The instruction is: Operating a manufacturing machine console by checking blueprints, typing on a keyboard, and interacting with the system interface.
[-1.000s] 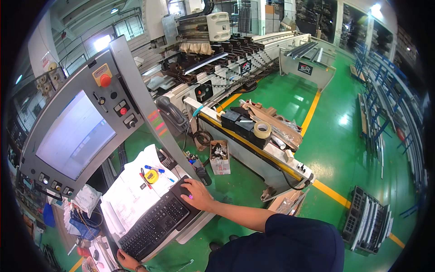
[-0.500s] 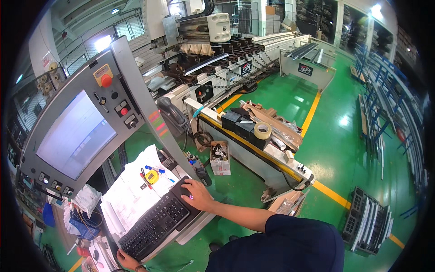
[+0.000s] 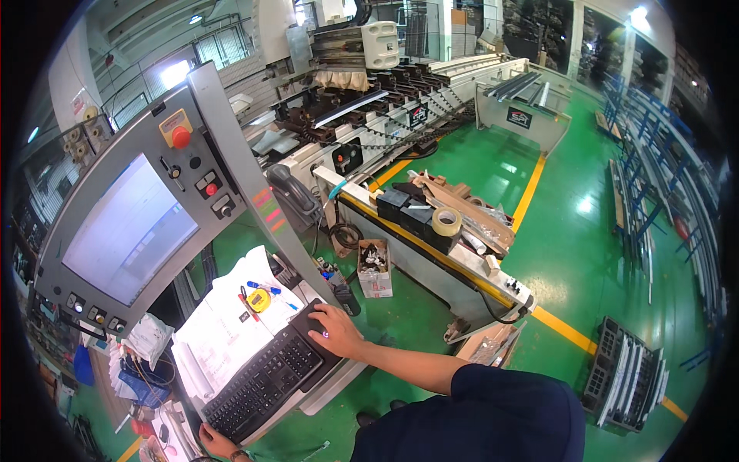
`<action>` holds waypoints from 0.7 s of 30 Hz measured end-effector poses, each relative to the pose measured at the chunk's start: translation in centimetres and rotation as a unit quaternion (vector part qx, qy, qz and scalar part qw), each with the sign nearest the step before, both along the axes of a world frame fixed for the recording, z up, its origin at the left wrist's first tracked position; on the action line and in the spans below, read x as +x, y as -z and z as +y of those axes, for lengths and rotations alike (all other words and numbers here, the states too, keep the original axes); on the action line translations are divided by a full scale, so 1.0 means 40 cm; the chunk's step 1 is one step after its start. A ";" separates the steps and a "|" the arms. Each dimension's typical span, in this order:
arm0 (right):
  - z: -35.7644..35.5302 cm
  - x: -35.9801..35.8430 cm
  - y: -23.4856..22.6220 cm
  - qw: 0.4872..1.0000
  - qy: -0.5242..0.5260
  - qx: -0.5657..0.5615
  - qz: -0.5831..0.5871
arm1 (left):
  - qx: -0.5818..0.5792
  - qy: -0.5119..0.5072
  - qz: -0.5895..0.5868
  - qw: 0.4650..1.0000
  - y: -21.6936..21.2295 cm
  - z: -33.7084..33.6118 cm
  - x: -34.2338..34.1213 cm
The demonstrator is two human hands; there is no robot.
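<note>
I am resting my right hand (image 3: 332, 329) lightly cupped over the mouse (image 3: 312, 317) beside the black keyboard (image 3: 263, 383) on the tabletop (image 3: 331, 383), keeping movements small, while my left hand (image 3: 218, 441) is gripping the console's lower edge.

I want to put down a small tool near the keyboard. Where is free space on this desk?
Hardly any. White papers with pens and a yellow tape measure fill the desk left of the black keyboard; the right hand covers a mouse at its right end. Only the bare green floor beside the small cardboard box is free.
</note>
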State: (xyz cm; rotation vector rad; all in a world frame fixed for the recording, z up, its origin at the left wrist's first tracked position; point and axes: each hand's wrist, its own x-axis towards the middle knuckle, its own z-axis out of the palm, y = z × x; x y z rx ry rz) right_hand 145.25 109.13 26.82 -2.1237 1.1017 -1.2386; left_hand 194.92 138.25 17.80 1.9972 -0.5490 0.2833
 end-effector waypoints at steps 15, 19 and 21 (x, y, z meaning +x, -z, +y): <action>-0.004 -0.002 0.004 1.000 0.002 -0.001 0.003 | -0.009 -0.004 0.002 1.000 -0.014 -0.009 -0.019; -0.009 -0.005 0.009 1.000 0.002 -0.001 0.001 | -0.001 -0.005 0.002 1.000 -0.030 -0.020 -0.045; -0.008 -0.002 0.010 1.000 0.002 0.000 0.002 | 0.009 -0.006 -0.004 1.000 -0.039 -0.015 -0.048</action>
